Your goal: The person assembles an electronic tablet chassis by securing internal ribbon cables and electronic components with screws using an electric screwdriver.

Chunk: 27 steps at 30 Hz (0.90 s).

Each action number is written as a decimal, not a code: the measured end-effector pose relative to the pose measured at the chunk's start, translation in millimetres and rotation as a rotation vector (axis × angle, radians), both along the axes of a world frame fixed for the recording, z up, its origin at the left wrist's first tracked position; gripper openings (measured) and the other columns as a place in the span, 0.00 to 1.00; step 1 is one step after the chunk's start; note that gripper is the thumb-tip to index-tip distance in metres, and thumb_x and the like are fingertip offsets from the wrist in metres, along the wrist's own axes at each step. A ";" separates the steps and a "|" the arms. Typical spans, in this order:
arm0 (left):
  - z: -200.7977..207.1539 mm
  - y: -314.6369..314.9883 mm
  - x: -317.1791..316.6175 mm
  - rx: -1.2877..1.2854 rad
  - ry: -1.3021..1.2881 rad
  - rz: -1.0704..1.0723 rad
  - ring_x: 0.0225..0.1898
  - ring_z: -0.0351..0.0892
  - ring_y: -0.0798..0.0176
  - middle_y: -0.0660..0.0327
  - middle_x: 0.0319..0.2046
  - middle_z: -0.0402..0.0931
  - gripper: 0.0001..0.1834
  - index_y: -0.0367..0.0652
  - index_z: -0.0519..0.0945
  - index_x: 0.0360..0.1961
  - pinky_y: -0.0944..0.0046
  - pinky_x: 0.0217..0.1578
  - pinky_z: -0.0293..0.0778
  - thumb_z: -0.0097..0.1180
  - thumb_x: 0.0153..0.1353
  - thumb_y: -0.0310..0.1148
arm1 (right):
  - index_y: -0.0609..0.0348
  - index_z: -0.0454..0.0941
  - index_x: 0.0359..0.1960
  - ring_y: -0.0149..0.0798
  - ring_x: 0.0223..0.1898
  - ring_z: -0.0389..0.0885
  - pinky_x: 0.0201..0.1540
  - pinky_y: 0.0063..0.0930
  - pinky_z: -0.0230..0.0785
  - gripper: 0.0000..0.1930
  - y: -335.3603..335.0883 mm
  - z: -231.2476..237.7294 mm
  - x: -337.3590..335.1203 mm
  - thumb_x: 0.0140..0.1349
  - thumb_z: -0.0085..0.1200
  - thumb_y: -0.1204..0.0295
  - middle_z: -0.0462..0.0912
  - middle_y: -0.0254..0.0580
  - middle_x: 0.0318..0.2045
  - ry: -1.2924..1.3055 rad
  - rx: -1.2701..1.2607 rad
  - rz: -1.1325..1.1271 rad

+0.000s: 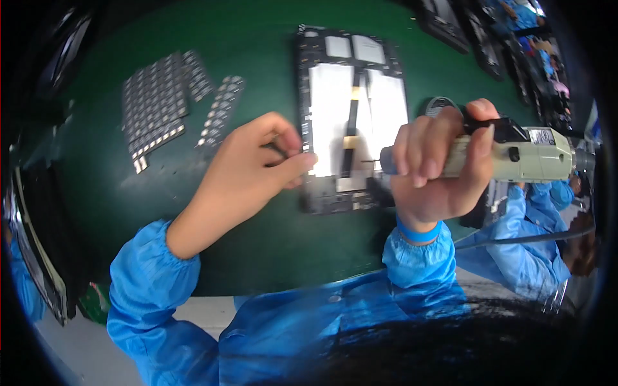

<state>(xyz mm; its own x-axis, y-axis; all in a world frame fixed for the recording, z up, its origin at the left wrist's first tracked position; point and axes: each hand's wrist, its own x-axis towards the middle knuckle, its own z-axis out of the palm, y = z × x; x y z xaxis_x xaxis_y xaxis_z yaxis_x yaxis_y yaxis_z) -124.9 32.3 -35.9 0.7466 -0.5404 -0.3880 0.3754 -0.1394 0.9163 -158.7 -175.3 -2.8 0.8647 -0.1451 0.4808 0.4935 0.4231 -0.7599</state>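
Observation:
An opened tablet [327,122] lies on the green bench in front of me, its inside facing up with pale battery panels and a dark ribbon cable [351,132]. My left hand [248,161] is at its left edge, fingers curled in and thumb tip over the rim. Whatever sits between those fingertips is hidden or too small to make out. Over the tablet's lower right side, my right hand [441,164] grips a pale green electric screwdriver [537,157]. The tool lies sideways, its thin bit pointing left above the tablet, apart from my left hand.
Sheets of small dark parts in rows [154,96] lie at the left, with a narrower strip [221,109] beside them. A round dish [441,105] stands behind my right hand. A cable [528,239] runs at the right, near a person in blue [521,225]. Dark devices [444,22] line the far right.

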 end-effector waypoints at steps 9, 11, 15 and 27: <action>-8.6 7.6 2.5 0.034 -0.068 -0.034 0.33 0.83 0.68 0.59 0.36 0.75 0.12 0.35 0.71 0.37 0.69 0.33 0.80 0.63 0.62 0.28 | 0.63 0.67 0.47 0.32 0.15 0.71 0.21 0.27 0.69 0.20 52.1 -20.8 -5.6 0.62 0.60 0.64 0.73 0.39 0.19 0.203 -0.220 -0.173; -9.4 9.5 2.2 0.048 -0.084 -0.040 0.33 0.83 0.68 0.59 0.36 0.75 0.12 0.34 0.71 0.37 0.69 0.33 0.80 0.63 0.62 0.28 | 0.56 0.66 0.52 0.30 0.13 0.64 0.18 0.27 0.62 0.16 47.0 -21.6 -4.1 0.70 0.45 0.61 0.69 0.36 0.17 0.136 -0.209 -0.059; -14.4 10.0 1.2 0.039 -0.138 -0.044 0.33 0.83 0.67 0.60 0.35 0.75 0.13 0.34 0.71 0.37 0.68 0.33 0.80 0.64 0.62 0.29 | 0.52 0.66 0.56 0.28 0.13 0.61 0.17 0.26 0.59 0.16 48.9 -20.0 -3.1 0.74 0.37 0.60 0.67 0.33 0.17 0.091 -0.200 0.046; -13.9 8.9 -1.0 0.011 -0.113 -0.029 0.34 0.83 0.65 0.58 0.35 0.74 0.13 0.33 0.71 0.38 0.67 0.34 0.80 0.64 0.62 0.28 | 0.53 0.64 0.53 0.30 0.12 0.61 0.17 0.26 0.59 0.14 38.6 -24.4 -4.8 0.75 0.38 0.59 0.67 0.36 0.16 0.131 -0.398 -0.031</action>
<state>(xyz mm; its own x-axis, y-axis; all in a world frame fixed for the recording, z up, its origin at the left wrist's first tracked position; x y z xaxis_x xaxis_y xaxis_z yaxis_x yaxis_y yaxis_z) -125.9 41.2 -49.8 0.7697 -0.5587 -0.3087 0.2657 -0.1593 0.9508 -163.5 -136.7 -27.2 0.9205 0.0028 0.3907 0.3896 0.0706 -0.9183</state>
